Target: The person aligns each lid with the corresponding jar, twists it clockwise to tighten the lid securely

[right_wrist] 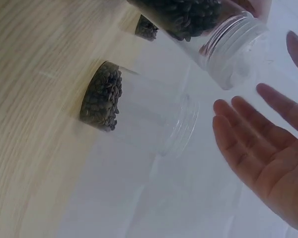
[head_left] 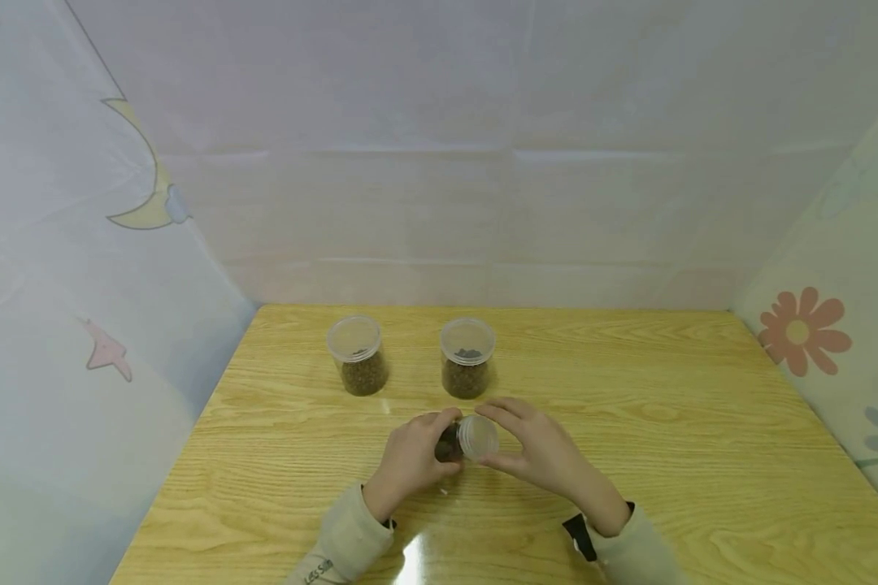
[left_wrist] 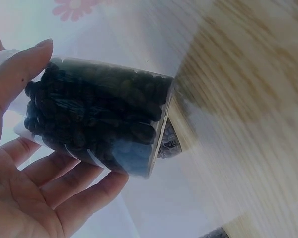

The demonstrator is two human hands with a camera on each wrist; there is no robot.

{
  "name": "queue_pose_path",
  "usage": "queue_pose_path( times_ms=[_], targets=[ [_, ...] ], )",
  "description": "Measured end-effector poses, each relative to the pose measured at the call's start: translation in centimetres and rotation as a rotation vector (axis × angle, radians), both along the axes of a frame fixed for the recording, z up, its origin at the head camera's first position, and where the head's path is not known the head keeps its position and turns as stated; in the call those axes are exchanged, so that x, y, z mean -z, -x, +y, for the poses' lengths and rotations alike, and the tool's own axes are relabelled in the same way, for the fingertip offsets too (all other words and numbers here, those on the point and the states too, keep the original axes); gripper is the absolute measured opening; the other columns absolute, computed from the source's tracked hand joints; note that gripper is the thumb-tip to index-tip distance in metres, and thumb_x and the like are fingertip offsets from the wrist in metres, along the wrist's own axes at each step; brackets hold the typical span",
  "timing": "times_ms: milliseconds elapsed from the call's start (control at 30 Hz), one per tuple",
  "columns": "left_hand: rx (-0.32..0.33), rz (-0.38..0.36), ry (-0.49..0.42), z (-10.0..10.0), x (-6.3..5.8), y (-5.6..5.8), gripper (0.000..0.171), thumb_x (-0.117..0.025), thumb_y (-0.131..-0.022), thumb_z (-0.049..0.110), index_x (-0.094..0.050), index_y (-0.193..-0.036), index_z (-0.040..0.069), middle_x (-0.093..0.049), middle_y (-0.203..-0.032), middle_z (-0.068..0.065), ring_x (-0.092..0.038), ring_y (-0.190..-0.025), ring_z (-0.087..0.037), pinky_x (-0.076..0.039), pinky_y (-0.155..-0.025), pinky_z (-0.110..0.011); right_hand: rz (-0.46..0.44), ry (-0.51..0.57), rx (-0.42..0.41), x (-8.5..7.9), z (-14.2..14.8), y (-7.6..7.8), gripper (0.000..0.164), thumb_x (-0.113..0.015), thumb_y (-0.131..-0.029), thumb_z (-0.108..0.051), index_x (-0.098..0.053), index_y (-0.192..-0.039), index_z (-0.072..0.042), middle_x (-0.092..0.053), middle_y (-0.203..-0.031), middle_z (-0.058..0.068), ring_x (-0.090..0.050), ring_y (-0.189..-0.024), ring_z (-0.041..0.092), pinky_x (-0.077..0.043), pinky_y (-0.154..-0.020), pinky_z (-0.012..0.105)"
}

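Observation:
My left hand [head_left: 410, 457] grips a clear jar [left_wrist: 99, 106] tilted over on its side above the table, thumb on one side and fingers on the other. Dark bean-like pieces fill much of it. Its ridged clear top [head_left: 480, 439] points right, toward my right hand [head_left: 549, 451]. In the right wrist view, the right fingers [right_wrist: 253, 134] are extended and spread beside that top, with a gap between them and it. From the head view, the right thumb and fingers stand around the top; whether a fingertip touches it is unclear.
Two clear jars stand upright farther back, a left one [head_left: 364, 370] and a right one [head_left: 467, 375], each partly filled with small dark pieces. The wooden table [head_left: 666, 390] meets a pale cloth backdrop [head_left: 439, 219] behind and at both sides.

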State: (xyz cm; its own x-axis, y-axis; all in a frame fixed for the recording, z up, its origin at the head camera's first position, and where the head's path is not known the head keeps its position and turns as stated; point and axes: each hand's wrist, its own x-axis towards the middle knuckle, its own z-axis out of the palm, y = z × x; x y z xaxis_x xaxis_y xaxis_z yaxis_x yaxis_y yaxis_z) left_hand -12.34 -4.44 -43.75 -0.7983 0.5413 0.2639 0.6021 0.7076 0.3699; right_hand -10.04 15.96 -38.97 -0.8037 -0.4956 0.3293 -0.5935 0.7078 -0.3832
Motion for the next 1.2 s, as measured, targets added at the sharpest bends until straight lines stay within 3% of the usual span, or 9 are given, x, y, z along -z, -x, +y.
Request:
queue_pose_path(
  times_ms=[167, 400, 867, 1200],
  targets=[
    [-0.005, -0.003, 0.005, 0.0, 0.0, 0.0, 0.064, -0.084, -0.062, 0.03, -0.053, -0.115, 0.015, -0.065, -0.1, -0.003, -0.063, -0.082, -0.017, -0.051, -0.061, -0.029, 0.049, -0.001, -0.125, 0.2, 0.4, 0.1, 0.062, -0.081, -0.066, -0.019, -0.056, -0.122, -0.007, -0.054, -0.121, 0.014, -0.055, -0.104, 0.03, -0.051, -0.076, 0.04],
    [-0.008, -0.001, 0.004, 0.0, -0.1, 0.1, 0.062, -0.084, -0.062, 0.03, -0.054, -0.114, 0.015, -0.065, -0.099, -0.003, -0.063, -0.081, -0.017, -0.051, -0.06, -0.029, 0.066, -0.026, -0.149, 0.5, 0.3, 0.0, 0.063, -0.081, -0.066, -0.014, -0.055, -0.123, -0.007, -0.054, -0.122, 0.014, -0.056, -0.103, 0.03, -0.051, -0.077, 0.039],
    [-0.007, 0.004, -0.007, -0.1, -0.1, 0.1, 0.061, -0.084, -0.062, 0.029, -0.054, -0.114, 0.015, -0.065, -0.098, -0.004, -0.063, -0.081, -0.018, -0.051, -0.06, -0.03, 0.091, -0.062, -0.092, 0.6, -0.2, 0.0, 0.06, -0.081, -0.067, -0.023, -0.057, -0.119, -0.007, -0.057, -0.115, 0.011, -0.059, -0.097, 0.026, -0.051, -0.075, 0.038],
    [0.001, 0.02, 0.006, 0.0, -0.2, -0.1, 0.062, -0.084, -0.062, 0.031, -0.054, -0.114, 0.015, -0.065, -0.1, -0.004, -0.063, -0.082, -0.018, -0.051, -0.06, -0.029, 0.103, -0.03, 0.032, 1.0, -0.8, 0.1, 0.054, -0.077, -0.07, -0.037, -0.061, -0.107, -0.002, -0.065, -0.096, 0.009, -0.064, -0.073, 0.019, -0.052, -0.06, 0.029]
  ],
)
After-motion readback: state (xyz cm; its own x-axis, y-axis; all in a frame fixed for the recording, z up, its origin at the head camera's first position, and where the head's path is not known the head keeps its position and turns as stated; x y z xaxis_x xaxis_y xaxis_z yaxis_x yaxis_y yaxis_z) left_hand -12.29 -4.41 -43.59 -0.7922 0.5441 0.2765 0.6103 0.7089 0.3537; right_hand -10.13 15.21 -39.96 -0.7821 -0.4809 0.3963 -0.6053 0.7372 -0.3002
